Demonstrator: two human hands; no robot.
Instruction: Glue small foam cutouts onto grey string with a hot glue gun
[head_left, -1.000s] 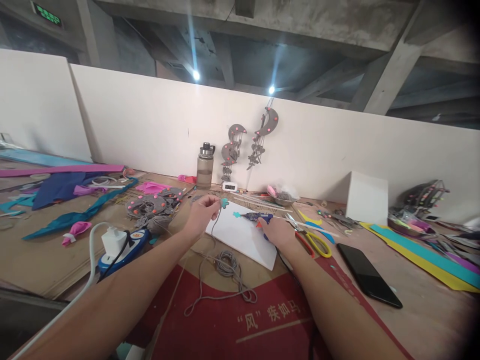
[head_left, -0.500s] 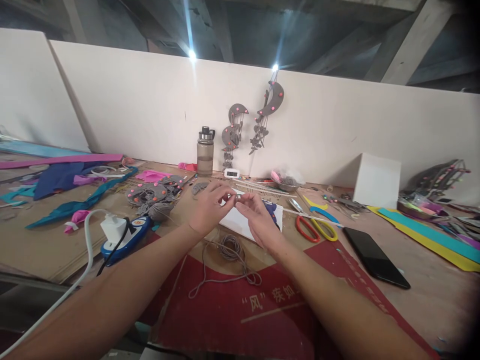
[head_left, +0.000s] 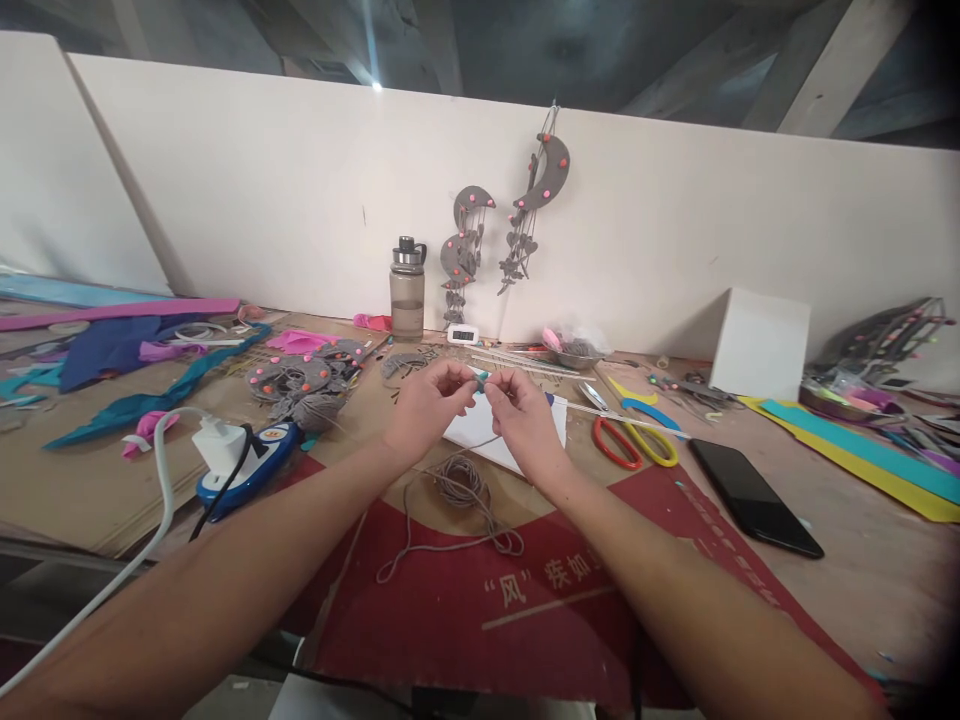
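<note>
The left hand [head_left: 429, 408] and right hand [head_left: 527, 420] meet above a white board [head_left: 466, 431], thumbs and fingertips of both pinching a small teal piece [head_left: 481, 380] between them. Little of the teal piece shows past the fingers, so its outline is hidden. Just below lies a loose coil of grey cord [head_left: 459, 483], a strand reaching up toward the right hand. A blue object [head_left: 550, 399] is mostly covered by that hand. To the right are scissors [head_left: 611, 418] with 1 red and 1 yellow handle, then a black phone [head_left: 756, 497]; to the left, a blue power strip [head_left: 262, 462] with a white charger [head_left: 217, 447]. Farther back stand a bottle [head_left: 407, 300] and a small clock [head_left: 463, 335], its digits unreadable. On the red-printed cardboard [head_left: 420, 635] nearest the person, “风” 疾如 can be read, the right forearm [head_left: 637, 560] covering what follows
</note>
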